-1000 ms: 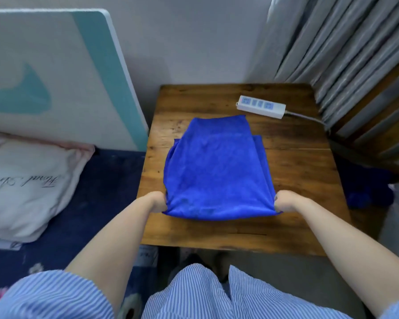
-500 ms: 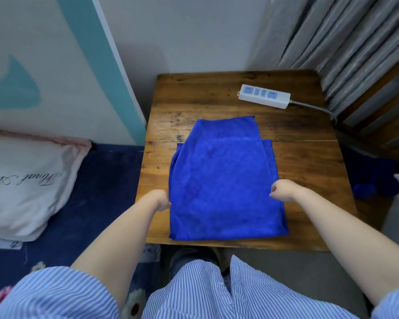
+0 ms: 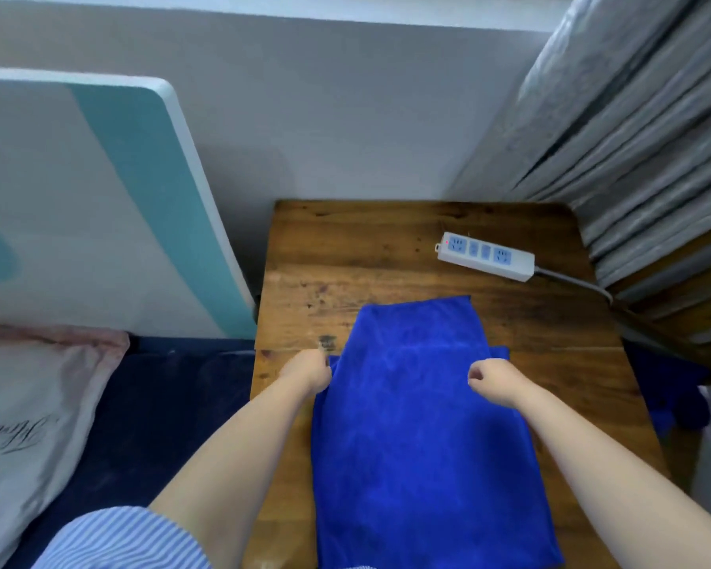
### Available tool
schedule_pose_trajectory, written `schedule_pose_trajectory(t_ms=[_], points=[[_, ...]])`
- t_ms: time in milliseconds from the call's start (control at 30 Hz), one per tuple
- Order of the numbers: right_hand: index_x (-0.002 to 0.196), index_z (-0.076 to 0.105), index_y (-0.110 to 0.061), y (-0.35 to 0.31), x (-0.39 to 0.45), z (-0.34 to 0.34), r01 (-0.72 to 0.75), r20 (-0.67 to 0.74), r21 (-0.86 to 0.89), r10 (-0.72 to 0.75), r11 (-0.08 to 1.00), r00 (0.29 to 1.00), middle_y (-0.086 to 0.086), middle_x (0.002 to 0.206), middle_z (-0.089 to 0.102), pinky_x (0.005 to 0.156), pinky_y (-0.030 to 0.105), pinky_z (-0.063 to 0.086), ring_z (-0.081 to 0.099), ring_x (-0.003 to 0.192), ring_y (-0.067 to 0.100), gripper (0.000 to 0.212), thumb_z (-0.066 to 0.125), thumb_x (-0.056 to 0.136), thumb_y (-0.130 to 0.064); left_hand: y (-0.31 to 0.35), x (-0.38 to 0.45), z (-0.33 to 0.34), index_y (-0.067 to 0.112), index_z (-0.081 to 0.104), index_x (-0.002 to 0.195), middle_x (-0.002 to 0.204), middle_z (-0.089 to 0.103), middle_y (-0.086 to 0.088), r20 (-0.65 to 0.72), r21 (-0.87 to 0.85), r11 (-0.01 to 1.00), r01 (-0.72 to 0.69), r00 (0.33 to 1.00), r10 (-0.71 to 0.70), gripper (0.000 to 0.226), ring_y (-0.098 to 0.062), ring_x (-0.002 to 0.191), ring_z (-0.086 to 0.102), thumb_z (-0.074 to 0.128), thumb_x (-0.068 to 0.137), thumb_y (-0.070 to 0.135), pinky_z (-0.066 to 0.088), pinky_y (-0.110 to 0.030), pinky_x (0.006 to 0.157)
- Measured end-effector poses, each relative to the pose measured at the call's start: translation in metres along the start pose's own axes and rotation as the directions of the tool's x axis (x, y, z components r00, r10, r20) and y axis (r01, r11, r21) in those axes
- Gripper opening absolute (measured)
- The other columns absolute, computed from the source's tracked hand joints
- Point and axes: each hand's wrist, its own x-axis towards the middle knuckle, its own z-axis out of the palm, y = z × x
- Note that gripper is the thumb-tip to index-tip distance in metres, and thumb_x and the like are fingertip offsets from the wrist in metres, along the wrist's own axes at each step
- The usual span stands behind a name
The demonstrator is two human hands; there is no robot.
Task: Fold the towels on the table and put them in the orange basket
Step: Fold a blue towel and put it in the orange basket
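A blue towel [image 3: 419, 425], folded into a long strip, lies on the wooden table [image 3: 370, 260] and its near end reaches the table's front edge. My left hand [image 3: 308, 373] sits at the towel's left edge about halfway along, fingers curled and pinching the cloth. At the right edge, level with it, my right hand [image 3: 495, 381] has its fingers curled on the towel; the cloth under them is hidden. A second layer pokes out on both sides below the hands. The orange basket is out of view.
A white power strip [image 3: 485, 256] with a grey cable lies at the table's back right. Grey curtains [image 3: 633, 158] hang at the right and a white-teal board [image 3: 99, 199] leans at the left. A pillow [image 3: 29, 404] lies lower left. Blue cloth [image 3: 670, 404] shows past the table's right edge.
The towel has slid toward me to the table's front edge. Both hands left its near corners and moved forward along its sides to the middle. The camera tilted up.
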Motion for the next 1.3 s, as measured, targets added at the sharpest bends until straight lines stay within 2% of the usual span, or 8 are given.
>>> schedule_pose_trajectory(t_ms=[333, 467, 633, 733, 800, 1000, 1167, 1300], points=[[0.093, 0.059, -0.008, -0.024, 0.062, -0.036, 0.054, -0.064, -0.162, -0.065, 0.985, 0.996, 0.01, 0.1, 0.057, 0.076, 0.033, 0.044, 0.055, 0.101, 0.028, 0.021, 0.039, 0.089, -0.01, 0.038, 0.066, -0.027, 0.01, 0.046, 0.13, 0.133, 0.052, -0.012, -0.057, -0.068, 0.995, -0.07, 0.996, 0.066, 0.04, -0.029, 0.12, 0.05, 0.037, 0.091, 0.01, 0.043, -0.035, 0.094], [0.123, 0.05, -0.01, -0.027, 0.091, -0.044, 0.058, -0.143, -0.259, -0.098, 0.964, 0.985, 0.01, 0.127, 0.049, 0.093, 0.037, 0.042, 0.044, 0.118, 0.027, 0.034, 0.041, 0.09, -0.01, 0.053, 0.08, -0.025, 0.012, 0.036, 0.138, 0.141, 0.044, -0.011, -0.053, -0.19, 0.977, -0.095, 0.995, 0.086, 0.053, -0.028, 0.128, 0.044, 0.038, 0.086, 0.003, 0.039, -0.035, 0.104], [0.14, 0.033, -0.017, -0.021, 0.12, -0.047, 0.021, -0.224, -0.274, -0.085, 0.961, 0.971, 0.005, 0.145, 0.036, 0.114, 0.05, 0.014, 0.024, 0.138, 0.025, 0.057, 0.047, 0.086, -0.004, 0.067, 0.091, -0.025, 0.019, 0.031, 0.142, 0.145, 0.035, -0.014, 0.083, -0.229, 0.966, -0.12, 0.986, 0.142, 0.065, -0.033, 0.133, 0.034, 0.035, 0.081, -0.002, 0.032, -0.038, 0.111], [0.132, 0.045, -0.019, -0.014, 0.127, -0.047, -0.005, -0.265, -0.267, -0.068, 0.964, 0.962, 0.004, 0.135, 0.047, 0.115, 0.053, 0.004, 0.031, 0.132, 0.025, 0.046, 0.045, 0.088, -0.006, 0.07, 0.087, -0.028, 0.018, 0.05, 0.12, 0.131, 0.045, -0.014, 0.157, -0.148, 0.973, -0.179, 0.967, 0.201, 0.046, -0.033, 0.128, 0.033, 0.035, 0.08, -0.001, 0.035, -0.038, 0.104], [0.122, 0.055, -0.019, -0.011, 0.128, -0.047, 0.02, -0.232, -0.253, -0.08, 0.967, 0.97, 0.004, 0.124, 0.056, 0.115, 0.051, 0.006, 0.039, 0.125, 0.024, 0.033, 0.045, 0.091, -0.013, 0.069, 0.083, -0.033, 0.013, 0.053, 0.102, 0.124, 0.049, -0.013, 0.186, 0.003, 0.97, -0.244, 0.953, 0.239, 0.031, -0.032, 0.126, 0.032, 0.038, 0.079, -0.002, 0.035, -0.038, 0.098], [0.111, 0.067, -0.011, 0.007, 0.107, -0.063, 0.135, -0.177, 0.174, -0.103, 0.975, 0.979, 0.007, 0.119, 0.065, 0.099, 0.033, 0.04, 0.054, 0.114, 0.022, 0.025, 0.052, 0.091, -0.014, 0.046, 0.069, -0.05, 0.016, 0.054, 0.12, 0.141, 0.036, -0.01, 0.137, 0.356, 0.899, -0.256, 0.966, 0.221, 0.037, -0.031, 0.13, 0.028, 0.046, 0.084, 0.009, 0.035, -0.043, 0.104], [0.103, 0.07, -0.004, 0.032, 0.071, -0.083, 0.134, -0.053, 0.248, -0.125, 0.959, 0.991, 0.012, 0.109, 0.069, 0.081, 0.021, 0.039, 0.06, 0.103, 0.021, 0.021, 0.057, 0.087, -0.007, 0.036, 0.05, -0.058, 0.016, 0.062, 0.111, 0.136, 0.045, -0.003, 0.078, 0.271, 0.911, -0.31, 0.951, 0.3, 0.024, -0.025, 0.129, 0.034, 0.053, 0.089, 0.023, 0.034, -0.037, 0.104], [0.101, 0.071, -0.003, 0.054, 0.042, -0.087, 0.06, 0.153, 0.267, -0.103, 0.962, 0.983, 0.008, 0.088, 0.067, 0.075, 0.025, 0.043, 0.059, 0.078, 0.014, 0.019, 0.061, 0.084, -0.005, 0.028, 0.025, -0.051, 0.016, 0.059, 0.093, 0.099, 0.058, -0.002, 0.138, 0.179, 0.924, -0.339, 0.938, 0.318, 0.01, -0.018, 0.094, 0.053, 0.052, 0.091, 0.022, 0.041, -0.027, 0.076]])
